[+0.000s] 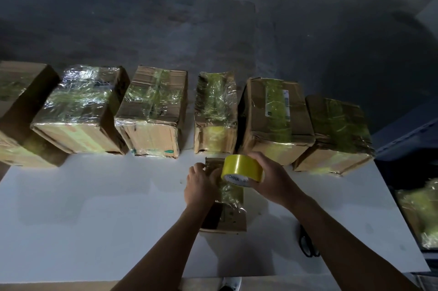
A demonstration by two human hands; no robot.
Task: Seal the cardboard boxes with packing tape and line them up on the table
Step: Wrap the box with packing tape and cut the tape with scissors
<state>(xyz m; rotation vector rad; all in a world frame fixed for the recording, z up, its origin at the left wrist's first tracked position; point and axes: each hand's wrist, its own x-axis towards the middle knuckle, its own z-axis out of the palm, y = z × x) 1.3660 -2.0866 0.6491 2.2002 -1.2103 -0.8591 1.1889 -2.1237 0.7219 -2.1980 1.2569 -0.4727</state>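
A small cardboard box [231, 216] stands on the white table [94, 219] in front of me, with a strip of yellowish tape along its top. My left hand [201, 184] lies on the box's left top, fingers curled over its far edge. My right hand [272, 179] grips a yellow roll of packing tape [241, 170] just above the box's far end. Several taped boxes stand in a row along the table's far edge, among them a wide one [80, 110], a narrow one [215, 113] and the rightmost one [336, 134].
Black-handled scissors [308, 245] lie on the table under my right forearm. A dark bin [403, 139] stands off the table's right end, with another taped box [422, 212] below it. Beyond the boxes is a grey concrete floor.
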